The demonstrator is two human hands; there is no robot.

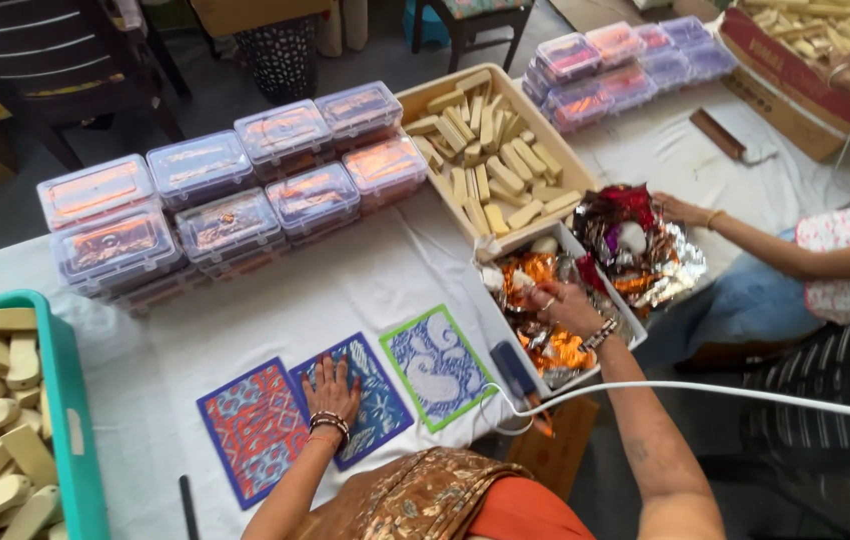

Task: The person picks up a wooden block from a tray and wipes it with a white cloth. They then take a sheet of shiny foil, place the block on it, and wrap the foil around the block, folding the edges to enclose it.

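Observation:
My left hand (pixel 332 388) lies flat, fingers spread, on the middle one of three patterned cards, a dark blue card (pixel 370 405). A red and blue card (pixel 255 428) lies to its left and a green-edged blue and white card (pixel 435 366) to its right. My right hand (pixel 560 305) reaches into a white tray (pixel 505 325) of crumpled orange and silver foil pieces (pixel 555 350), its fingers down among the foil. Whether it grips a piece is hidden.
Stacked clear lidded boxes (pixel 230 195) line the back of the white-clothed table (pixel 275 310). A beige tray (pixel 415 100) holds pale wooden blocks; a teal tray (pixel 65 400) holds more. Another person's hand (pixel 680 210) touches a foil heap (pixel 640 245). A white cable (pixel 705 390) crosses my right arm.

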